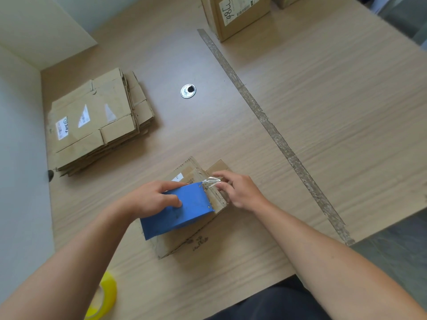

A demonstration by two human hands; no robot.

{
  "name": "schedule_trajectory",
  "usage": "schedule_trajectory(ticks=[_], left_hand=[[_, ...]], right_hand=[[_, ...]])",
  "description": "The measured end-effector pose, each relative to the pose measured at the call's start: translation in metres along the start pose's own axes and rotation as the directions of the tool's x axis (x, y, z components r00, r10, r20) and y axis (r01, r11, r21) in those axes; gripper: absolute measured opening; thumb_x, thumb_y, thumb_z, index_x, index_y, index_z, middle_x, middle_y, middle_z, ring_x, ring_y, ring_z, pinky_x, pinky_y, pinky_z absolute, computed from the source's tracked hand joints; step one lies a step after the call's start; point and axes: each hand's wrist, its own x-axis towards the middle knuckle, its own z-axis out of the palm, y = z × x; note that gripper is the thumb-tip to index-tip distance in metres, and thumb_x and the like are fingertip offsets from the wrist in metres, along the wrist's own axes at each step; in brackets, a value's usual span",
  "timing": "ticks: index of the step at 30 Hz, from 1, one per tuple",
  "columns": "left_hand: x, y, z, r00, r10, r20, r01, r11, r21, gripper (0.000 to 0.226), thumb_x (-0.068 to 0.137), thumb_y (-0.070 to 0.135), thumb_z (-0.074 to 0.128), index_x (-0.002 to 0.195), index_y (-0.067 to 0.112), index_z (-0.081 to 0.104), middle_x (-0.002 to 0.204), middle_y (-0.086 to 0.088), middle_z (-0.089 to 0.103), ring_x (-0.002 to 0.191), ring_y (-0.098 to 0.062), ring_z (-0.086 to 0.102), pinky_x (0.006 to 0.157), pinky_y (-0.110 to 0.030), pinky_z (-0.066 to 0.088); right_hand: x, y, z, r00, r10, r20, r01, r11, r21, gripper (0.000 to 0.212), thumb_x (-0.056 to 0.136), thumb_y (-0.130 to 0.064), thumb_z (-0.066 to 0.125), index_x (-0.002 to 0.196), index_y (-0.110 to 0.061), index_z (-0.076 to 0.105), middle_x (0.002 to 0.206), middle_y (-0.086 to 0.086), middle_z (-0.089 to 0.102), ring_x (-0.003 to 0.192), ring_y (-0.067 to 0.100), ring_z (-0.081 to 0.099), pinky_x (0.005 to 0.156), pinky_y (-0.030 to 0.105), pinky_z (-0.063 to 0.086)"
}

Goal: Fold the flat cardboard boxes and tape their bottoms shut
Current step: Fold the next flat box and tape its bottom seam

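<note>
A wide, pale wooden table [335, 107] fills the view, seen from above by the person working at it. A long strip of worn tape [277, 137] is stuck to its surface and runs diagonally from the far middle to the near right edge.

On the left side lies a stack of flat cardboard boxes [97, 121], with white labels on the top sheet. At the far edge, right of centre, stands an assembled box [235, 17] with a handwritten label.

Near the front centre of the table sits the small cardboard box [182, 241] being worked on, with both bare forearms reaching in to it. A blue tape dispenser [184, 211] rests on top of this box and covers much of it.

The left hand [152, 197] grips the dispenser, fingers curled over its upper edge and the thumb pressed on its flat blue side. The right hand [240, 190] is just beside the dispenser's front end, thumb and fingertips pinching the loose end of clear tape [211, 181] at the far right edge of the box.

At the near left corner, partly hidden by the left arm, is a yellow roll of tape [105, 294]. A small round metal cable hole [188, 91] sits in the middle of the table, well apart from the boxes.
</note>
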Motion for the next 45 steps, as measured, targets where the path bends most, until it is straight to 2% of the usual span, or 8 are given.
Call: schedule_trajectory(ticks=[7, 11, 20, 24, 34, 39, 43, 45], left_hand=[[0.001, 0.000, 0.000, 1.000, -0.013, -0.002, 0.013, 1.000, 0.020, 0.030, 0.066, 0.053, 0.054, 0.081, 0.078, 0.048, 0.106, 0.029, 0.056, 0.095, 0.000, 0.056, 0.073, -0.022, 0.037], [0.002, 0.000, 0.000, 1.000, -0.013, -0.001, 0.013, 0.999, 0.029, 0.031, 0.066, 0.054, 0.053, 0.088, 0.074, 0.045, 0.109, 0.024, 0.057, 0.096, -0.001, 0.055, 0.074, -0.022, 0.038], [0.002, 0.001, 0.000, 1.000, 0.013, 0.002, -0.013, 1.000, 0.024, 0.033, 0.067, 0.053, 0.053, 0.079, 0.083, 0.045, 0.109, 0.026, 0.058, 0.098, -0.002, 0.056, 0.077, -0.023, 0.039], [0.005, 0.005, 0.002, 1.000, 0.006, 0.009, -0.007, 0.999, 0.041, 0.047, 0.067, 0.055, 0.051, 0.112, 0.069, 0.048, 0.120, 0.014, 0.059, 0.102, -0.009, 0.057, 0.086, -0.031, 0.043], [0.003, 0.001, 0.008, 1.000, 0.000, -0.016, 0.000, 1.000, -0.030, 0.043, 0.067, 0.055, 0.053, 0.107, 0.069, 0.048, 0.115, 0.018, 0.060, 0.097, -0.009, 0.059, 0.079, -0.029, 0.044], [0.004, 0.003, 0.008, 1.000, -0.016, -0.025, 0.016, 1.000, -0.010, 0.048, 0.066, 0.056, 0.051, 0.112, 0.068, 0.045, 0.120, 0.014, 0.057, 0.098, -0.008, 0.057, 0.081, -0.029, 0.043], [0.004, 0.004, 0.009, 1.000, -0.017, -0.026, 0.017, 1.000, 0.006, 0.050, 0.067, 0.056, 0.050, 0.116, 0.067, 0.044, 0.124, 0.011, 0.056, 0.100, -0.009, 0.056, 0.084, -0.030, 0.044], [0.003, 0.003, 0.010, 0.999, -0.017, -0.029, 0.017, 1.000, 0.007, 0.050, 0.067, 0.056, 0.051, 0.114, 0.068, 0.045, 0.126, 0.011, 0.056, 0.102, -0.011, 0.057, 0.091, -0.034, 0.046]], right_hand=[[-0.002, -0.008, -0.002, 0.989, 0.118, 0.094, -0.149, 0.871, 0.468, 0.049, 0.095, -0.006, 0.046, 0.140, -0.024, 0.051, 0.107, -0.006, 0.069, 0.075, 0.009, 0.057, 0.064, 0.024, 0.050], [0.003, -0.015, -0.003, 0.985, 0.149, 0.089, -0.174, 0.870, 0.462, 0.036, 0.097, -0.028, 0.060, 0.132, -0.027, 0.055, 0.101, 0.006, 0.069, 0.077, 0.005, 0.061, 0.065, 0.019, 0.052], [0.006, -0.016, 0.004, 0.980, 0.199, -0.015, -0.153, 0.798, 0.583, 0.040, 0.096, -0.003, 0.054, 0.117, -0.036, 0.062, 0.076, -0.002, 0.056, 0.076, 0.007, 0.066, 0.063, 0.022, 0.054], [0.008, -0.008, 0.004, 0.959, 0.282, -0.035, -0.181, 0.702, 0.689, 0.040, 0.095, 0.000, 0.055, 0.109, -0.036, 0.063, 0.075, -0.002, 0.053, 0.081, 0.012, 0.064, 0.064, 0.030, 0.057], [0.007, -0.009, 0.011, 0.949, 0.288, -0.130, -0.218, 0.893, 0.393, 0.022, 0.097, -0.009, 0.055, 0.106, -0.028, 0.062, 0.081, 0.000, 0.055, 0.075, 0.014, 0.056, 0.065, 0.034, 0.060], [0.005, -0.011, 0.021, 0.965, 0.209, -0.160, -0.194, 0.975, 0.107, 0.011, 0.098, -0.019, 0.058, 0.089, -0.024, 0.059, 0.077, -0.005, 0.059, 0.063, 0.008, 0.051, 0.047, 0.010, 0.039], [0.005, -0.013, 0.021, 0.977, 0.168, -0.134, -0.173, 0.985, -0.025, 0.006, 0.098, -0.021, 0.057, 0.104, -0.022, 0.060, 0.100, -0.005, 0.057, 0.086, 0.013, 0.055, 0.070, 0.022, 0.043], [0.003, -0.014, 0.016, 0.990, 0.085, -0.115, -0.094, 0.992, -0.079, 0.029, 0.098, -0.018, 0.057, 0.125, -0.026, 0.058, 0.117, -0.007, 0.047, 0.099, 0.010, 0.052, 0.087, 0.024, 0.043]])
